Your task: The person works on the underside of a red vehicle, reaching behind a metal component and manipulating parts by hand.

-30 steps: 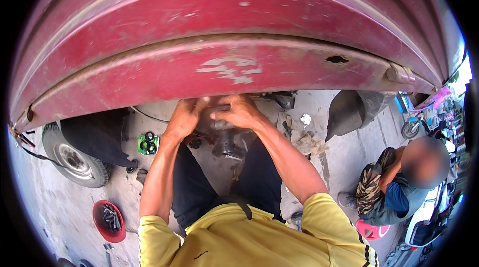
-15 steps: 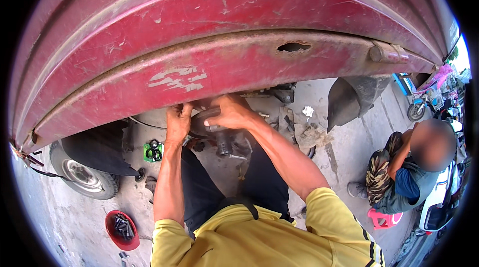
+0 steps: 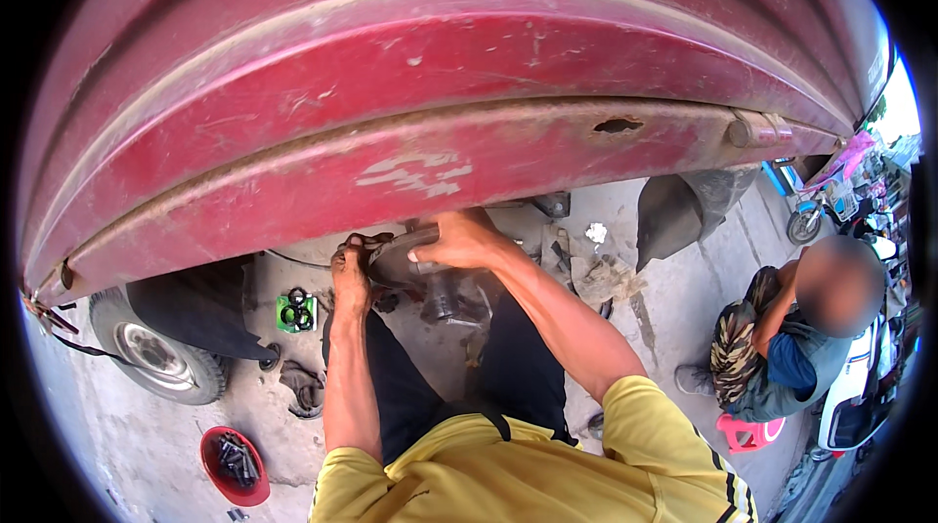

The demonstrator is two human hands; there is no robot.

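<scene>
Just below the lower edge of a red metal vehicle body [image 3: 440,167], both my hands are at a dark, curved, greasy part [image 3: 396,261]. My left hand [image 3: 352,271] has its blackened fingers curled at the part's left end. On the other side, my right hand [image 3: 461,240] grips it, thumb stretched along the near face and the other fingers partly hidden. Beneath lies a dark cylindrical piece [image 3: 443,298] between my legs; whether it is joined to the curved part I cannot tell.
Left, a wheel [image 3: 156,357] stands behind a black mud flap [image 3: 195,303]. Black rings on a green box [image 3: 296,311] and a red bowl [image 3: 234,466] of dark metal pieces sit on the ground. At right, another person [image 3: 806,357] sits on a pink stool [image 3: 750,432].
My view has shifted, so the red body appears lower and farther right. My left hand's fingers have shifted along the part's edge, showing their dark tips; my right hand keeps its grip.
</scene>
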